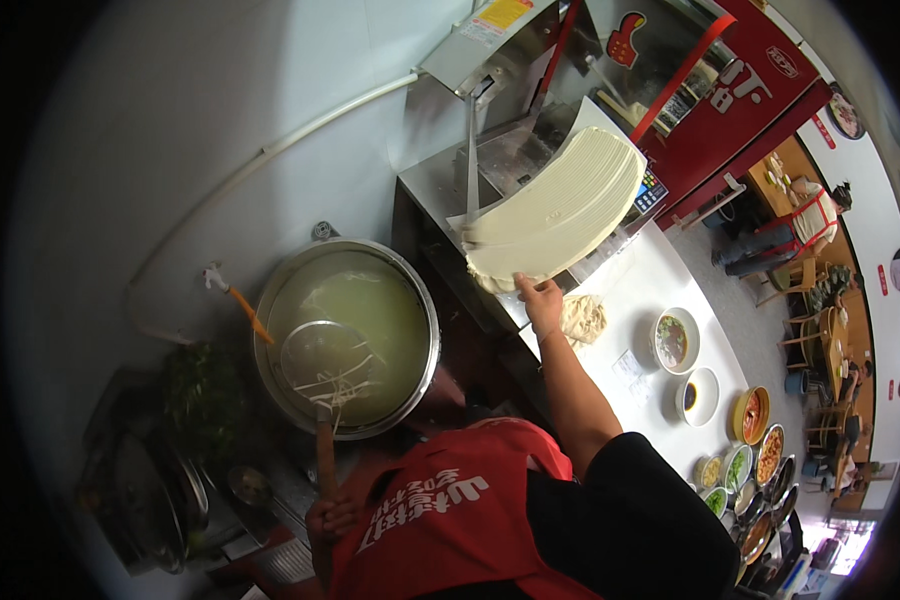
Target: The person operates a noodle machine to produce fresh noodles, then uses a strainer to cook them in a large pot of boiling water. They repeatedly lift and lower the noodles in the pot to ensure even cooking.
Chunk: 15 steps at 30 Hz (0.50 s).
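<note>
My left hand (pixel 335 517) grips the wooden handle of a mesh strainer (pixel 328 356), which lies over the large metal pot (pixel 433 352) of pale cloudy liquid. Several noodles hang at the strainer's edge. My right hand (pixel 540 300) touches the lower edge of a long slab of ridged dough (pixel 562 210), its thumb or finger against the rim; whether it grips the dough is unclear. The dough rests tilted on a white board of a noodle-cutting machine (pixel 529 142), by a metal blade arm (pixel 472 157). Beside my right wrist lies crumpled beige cloth or dough (pixel 583 319).
On the white counter (pixel 630 300) stand a bowl of broth (pixel 675 341), a bowl with dark sauce (pixel 697 397) and several topping containers (pixel 751 416). An orange-handled tool (pixel 249 311) leans at the pot's rim. Leafy greens (pixel 202 405) lie left. A person (pixel 795 225) stands in the dining area.
</note>
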Each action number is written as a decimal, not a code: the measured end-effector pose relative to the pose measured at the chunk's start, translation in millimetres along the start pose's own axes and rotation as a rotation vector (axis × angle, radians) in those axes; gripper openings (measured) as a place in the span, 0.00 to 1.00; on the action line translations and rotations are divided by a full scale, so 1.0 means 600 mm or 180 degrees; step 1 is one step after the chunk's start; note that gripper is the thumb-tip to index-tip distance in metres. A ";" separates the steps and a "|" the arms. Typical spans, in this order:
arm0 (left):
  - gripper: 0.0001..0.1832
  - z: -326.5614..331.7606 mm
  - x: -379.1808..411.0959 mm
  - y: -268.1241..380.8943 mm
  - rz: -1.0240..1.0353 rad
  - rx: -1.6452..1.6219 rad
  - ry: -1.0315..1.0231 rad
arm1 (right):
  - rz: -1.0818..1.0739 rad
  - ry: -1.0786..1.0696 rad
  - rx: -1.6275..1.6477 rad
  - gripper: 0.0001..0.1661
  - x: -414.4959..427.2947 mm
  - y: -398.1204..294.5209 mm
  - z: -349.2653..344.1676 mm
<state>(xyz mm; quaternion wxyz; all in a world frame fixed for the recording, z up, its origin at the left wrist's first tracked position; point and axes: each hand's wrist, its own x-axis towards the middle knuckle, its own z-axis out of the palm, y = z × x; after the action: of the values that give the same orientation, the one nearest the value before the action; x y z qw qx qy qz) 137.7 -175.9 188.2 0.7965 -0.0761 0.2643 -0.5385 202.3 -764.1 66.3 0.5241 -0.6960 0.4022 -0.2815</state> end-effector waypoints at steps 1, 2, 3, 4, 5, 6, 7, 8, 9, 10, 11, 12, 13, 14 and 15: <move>0.04 -0.014 -0.005 0.010 -0.0045 0.0071 -0.0115 | 0.0016 -0.0199 -0.0108 0.33 0.001 -0.007 0.001; 0.04 -0.023 -0.007 0.020 -0.0114 0.0139 -0.0231 | 0.0029 -0.0376 -0.0227 0.33 0.002 -0.020 -0.009; 0.04 -0.032 -0.013 0.025 -0.0098 0.0167 -0.0216 | 0.0043 -0.0554 -0.0349 0.33 0.004 -0.027 -0.018; 0.04 -0.033 -0.015 0.025 -0.0085 0.0183 -0.0198 | 0.0141 -0.0596 -0.0362 0.32 0.005 -0.028 -0.028; 0.04 -0.034 -0.018 0.026 -0.0073 0.0208 -0.0083 | 0.0207 -0.0548 -0.0534 0.32 0.009 -0.031 -0.037; 0.04 -0.034 -0.021 0.030 -0.0059 0.0232 0.0032 | 0.0273 -0.0502 -0.0706 0.32 0.012 -0.034 -0.045; 0.04 -0.038 -0.026 0.031 -0.0036 0.0243 0.0149 | 0.0343 -0.0468 -0.0886 0.31 0.012 -0.045 -0.052; 0.04 -0.060 -0.037 0.040 0.0015 0.0206 0.0134 | -0.0012 -0.0360 -0.1286 0.30 0.004 -0.059 -0.052; 0.04 -0.096 -0.044 0.054 0.0070 0.0168 0.0117 | -0.0172 -0.0331 -0.1147 0.29 0.011 -0.043 -0.051; 0.04 -0.095 -0.046 0.056 0.0133 0.0144 0.0101 | -0.0331 -0.0302 -0.0991 0.29 0.015 -0.047 -0.045; 0.04 -0.094 -0.052 0.056 0.0047 0.0036 0.0065 | -0.0491 -0.0276 -0.0831 0.28 0.014 -0.051 -0.036; 0.04 -0.092 -0.055 0.056 -0.0033 -0.0073 0.0026 | 0.0118 -0.0510 -0.0566 0.27 0.005 -0.053 -0.039; 0.04 -0.076 -0.043 0.054 -0.0149 -0.0171 -0.0036 | 0.0251 -0.0404 -0.0396 0.27 -0.003 -0.050 -0.029; 0.04 -0.060 -0.038 0.047 -0.0133 -0.0164 -0.0082 | 0.0390 -0.0297 -0.0237 0.27 -0.016 -0.033 -0.020; 0.04 -0.042 -0.035 0.039 -0.0115 -0.0158 -0.0130 | 0.0527 -0.0194 -0.0076 0.27 -0.030 -0.013 -0.005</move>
<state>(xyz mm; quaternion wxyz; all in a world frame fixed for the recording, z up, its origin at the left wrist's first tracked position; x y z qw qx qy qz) 138.3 -143.3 164.6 0.7897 -0.1115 0.2598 -0.5444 192.5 -749.1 75.1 0.5492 -0.6748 0.4455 -0.2111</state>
